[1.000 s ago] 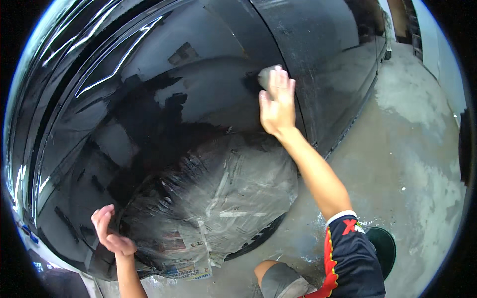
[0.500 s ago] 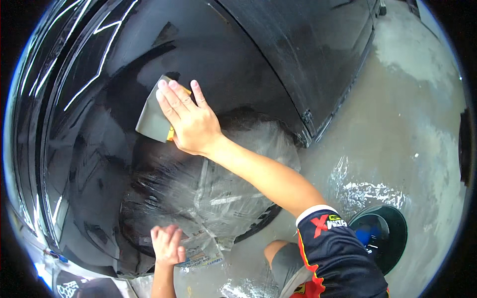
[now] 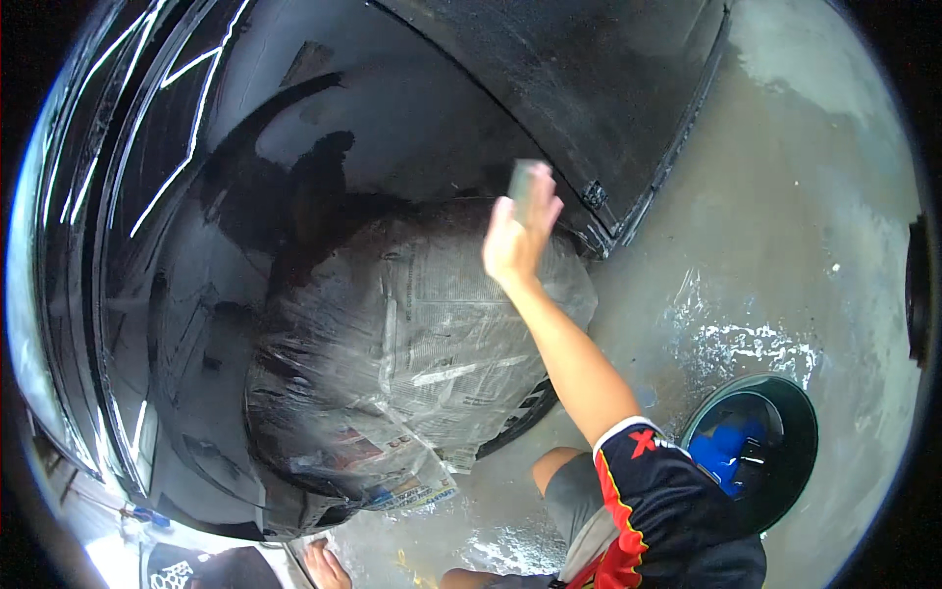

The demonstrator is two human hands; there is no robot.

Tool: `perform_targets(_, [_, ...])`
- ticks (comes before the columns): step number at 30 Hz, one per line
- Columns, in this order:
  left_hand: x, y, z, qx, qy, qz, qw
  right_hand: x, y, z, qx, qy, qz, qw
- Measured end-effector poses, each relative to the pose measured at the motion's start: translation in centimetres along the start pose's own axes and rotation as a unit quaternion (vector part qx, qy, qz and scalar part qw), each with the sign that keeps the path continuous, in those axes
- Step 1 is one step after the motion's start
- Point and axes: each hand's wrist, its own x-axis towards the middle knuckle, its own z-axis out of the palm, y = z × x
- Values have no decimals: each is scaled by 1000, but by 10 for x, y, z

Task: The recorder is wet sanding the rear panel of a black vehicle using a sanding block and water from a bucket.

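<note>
My right hand point(image 3: 518, 240) is closed on a grey piece of sandpaper point(image 3: 525, 189), smeared by motion. It is over the black fender's rear edge, above the covered wheel; whether the pad touches the paint I cannot tell. The wet black fender point(image 3: 412, 128) has darker and duller patches. Newsprint-like masking point(image 3: 442, 314) covers the wheel below it. At the lower edge, partly cut off, is my left hand point(image 3: 327, 566), its fingers loosely apart with nothing visible in them.
A dark bucket point(image 3: 807, 452) with water and a blue object point(image 3: 724, 452) inside stands on the wet grey floor point(image 3: 746, 245), right of my right arm. A black door panel point(image 3: 589, 88) adjoins the fender across a seam. My knees are at the bottom.
My right hand has swept right across the fender with the sandpaper, from its middle toward the door seam. My left hand has dropped to the lower edge.
</note>
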Motion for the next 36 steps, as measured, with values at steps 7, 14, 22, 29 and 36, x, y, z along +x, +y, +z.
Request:
perform_targets(7, [-63, 16, 7, -129, -64, -214, 966, -2, 75, 14, -105, -24, 224, 969])
perform_targets(14, [-144, 18, 33, -199, -22, -222, 954, 0, -99, 19, -14, 22, -167, 986])
perform_targets(22, [-81, 36, 129, -315, -95, -186, 926, 4, -197, 27, -41, -85, -421, 902])
perform_targets(29, [-262, -62, 262, -561, 62, -492, 663, 61, -20, -13, 62, -17, -175, 982])
perform_targets(36, [-229, 10, 275, -527, -101, -470, 701, 74, -23, -2, -7, -46, -296, 954])
